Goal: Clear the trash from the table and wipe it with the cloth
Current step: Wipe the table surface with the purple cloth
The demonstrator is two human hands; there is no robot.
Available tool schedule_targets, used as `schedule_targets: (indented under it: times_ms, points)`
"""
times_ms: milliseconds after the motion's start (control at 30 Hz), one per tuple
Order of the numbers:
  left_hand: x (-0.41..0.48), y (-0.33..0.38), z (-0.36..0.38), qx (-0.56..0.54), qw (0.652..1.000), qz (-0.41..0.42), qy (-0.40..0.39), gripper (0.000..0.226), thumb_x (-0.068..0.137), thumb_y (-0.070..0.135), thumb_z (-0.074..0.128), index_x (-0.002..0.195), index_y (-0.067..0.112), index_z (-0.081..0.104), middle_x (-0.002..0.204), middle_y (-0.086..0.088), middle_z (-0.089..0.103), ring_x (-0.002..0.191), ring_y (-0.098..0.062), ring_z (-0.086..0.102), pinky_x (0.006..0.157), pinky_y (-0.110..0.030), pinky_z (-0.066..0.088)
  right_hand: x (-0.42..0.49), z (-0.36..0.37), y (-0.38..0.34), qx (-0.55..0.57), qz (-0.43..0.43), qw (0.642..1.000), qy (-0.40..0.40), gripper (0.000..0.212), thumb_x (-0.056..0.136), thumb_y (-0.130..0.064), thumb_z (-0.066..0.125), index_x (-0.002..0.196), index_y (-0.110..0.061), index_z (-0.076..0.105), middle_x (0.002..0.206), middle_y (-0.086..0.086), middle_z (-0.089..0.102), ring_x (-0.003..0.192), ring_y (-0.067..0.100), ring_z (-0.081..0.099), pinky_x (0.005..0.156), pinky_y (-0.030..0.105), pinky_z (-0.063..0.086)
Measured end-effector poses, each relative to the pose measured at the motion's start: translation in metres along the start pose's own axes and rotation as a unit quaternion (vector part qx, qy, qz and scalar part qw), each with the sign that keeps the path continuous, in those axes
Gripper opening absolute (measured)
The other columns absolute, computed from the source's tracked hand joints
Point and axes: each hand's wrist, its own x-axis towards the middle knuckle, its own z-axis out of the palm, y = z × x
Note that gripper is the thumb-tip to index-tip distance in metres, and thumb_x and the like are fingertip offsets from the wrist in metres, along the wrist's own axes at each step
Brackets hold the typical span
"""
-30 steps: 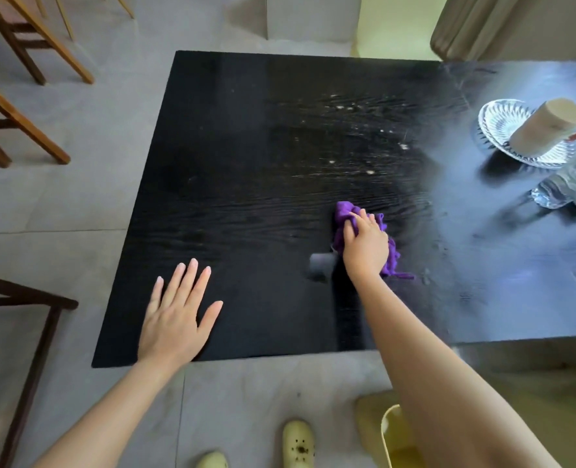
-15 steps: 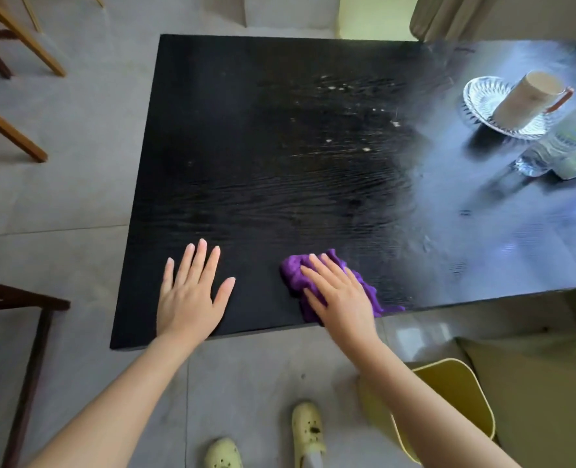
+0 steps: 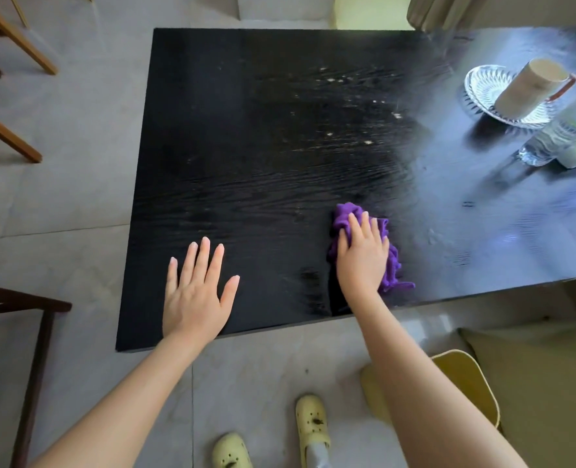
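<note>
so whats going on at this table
A person is wiping a black table. The right hand presses a purple cloth flat near the front edge, while the left hand rests open on the tabletop. Pale crumbs remain farther back. A cup on a glass plate and a bottle sit at the far right.

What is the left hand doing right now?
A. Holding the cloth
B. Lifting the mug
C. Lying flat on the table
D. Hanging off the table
C: the left hand lies open, palm down, on the table, while the right hand presses the cloth.
</note>
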Motion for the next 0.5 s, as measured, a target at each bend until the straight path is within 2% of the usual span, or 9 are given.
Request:
schedule_targets:
  times_ms: [133, 267, 400, 500]
  points:
    - [0.003, -0.001, -0.002, -0.026, 0.999, 0.009, -0.017, 0.072, 0.086, 0.056, -0.004, 0.148, 0.021, 0.005, 0.159, 0.000, 0.005, 0.147, -0.016, 0.002, 0.119, -0.041, -0.001, -0.062, 0.018, -0.055, -0.007, -0.047, 0.999, 0.005, 0.040, 0.086, -0.028, 0.050, 0.123, -0.017, 0.060, 0.135, 0.008, 0.057, 0.128, 0.026, 0.051, 0.105, 0.045, 0.039]
    - [-0.004, -0.015, -0.004, -0.036, 0.999, -0.017, -0.020, 0.067, 0.087, 0.054, -0.005, 0.148, 0.027, 0.001, 0.158, 0.005, -0.003, 0.147, -0.013, -0.003, 0.120, -0.040, -0.003, -0.115, 0.020, -0.081, -0.022, -0.153, 0.987, -0.037, 0.045, 0.086, -0.036, 0.037, 0.121, -0.023, 0.062, 0.132, 0.001, 0.061, 0.126, 0.020, 0.055, 0.104, 0.042, 0.043]
    - [-0.014, -0.024, -0.002, -0.017, 0.999, -0.030, -0.007, 0.070, 0.087, 0.057, 0.000, 0.148, 0.025, 0.011, 0.158, 0.002, 0.009, 0.147, -0.016, 0.007, 0.119, -0.043, 0.003, -0.097, 0.011, -0.037, -0.030, -0.223, 0.974, -0.028, 0.043, 0.086, -0.039, 0.042, 0.120, -0.025, 0.063, 0.133, -0.001, 0.060, 0.124, 0.020, 0.056, 0.100, 0.041, 0.045]
    - [-0.014, -0.023, -0.002, -0.012, 0.999, -0.035, -0.001, 0.068, 0.089, 0.056, 0.005, 0.148, 0.023, 0.017, 0.158, 0.000, 0.017, 0.147, -0.018, 0.013, 0.119, -0.045, 0.007, -0.062, -0.003, 0.014, -0.035, -0.180, 0.983, -0.007, 0.045, 0.087, -0.041, 0.039, 0.124, -0.023, 0.060, 0.138, 0.001, 0.055, 0.129, 0.024, 0.051, 0.106, 0.042, 0.039]
